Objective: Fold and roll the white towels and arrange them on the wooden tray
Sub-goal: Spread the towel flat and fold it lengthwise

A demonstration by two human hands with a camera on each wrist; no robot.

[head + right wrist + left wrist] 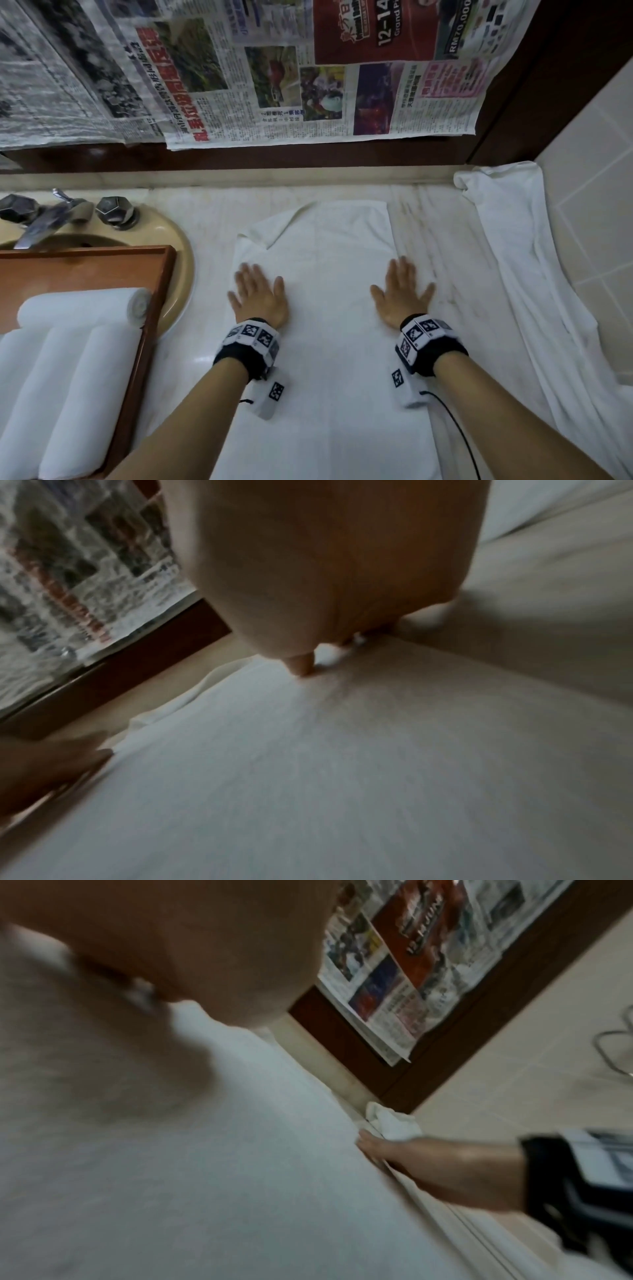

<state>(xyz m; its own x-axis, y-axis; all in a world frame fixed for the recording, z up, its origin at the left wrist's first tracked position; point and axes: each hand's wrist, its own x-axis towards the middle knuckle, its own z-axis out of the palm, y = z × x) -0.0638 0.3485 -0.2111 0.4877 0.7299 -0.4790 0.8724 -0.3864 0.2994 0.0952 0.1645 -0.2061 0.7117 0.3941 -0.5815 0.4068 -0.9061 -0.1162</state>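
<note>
1. Four rolled towels (68,370) already lie on the wooden tray (150,308).
2. Both hands, left (258,294) and right (402,293), press spread flat on a folded towel (329,342) on the tabletop (191,370), not yet rolled.
3. Another loose towel (513,274) waits at right.

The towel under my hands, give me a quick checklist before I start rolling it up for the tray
1. Both hands flat on the folded towel: left hand, right hand: ok.
2. Far left corner flat: not ok, it is turned over.
3. Long edges straight: ok.
4. Near end of the towel even: cannot tell, out of view.
5. Room on the wooden tray: cannot tell, rolled towels fill the visible near part.
6. Next loose towel lies apart on the right: ok.
</note>
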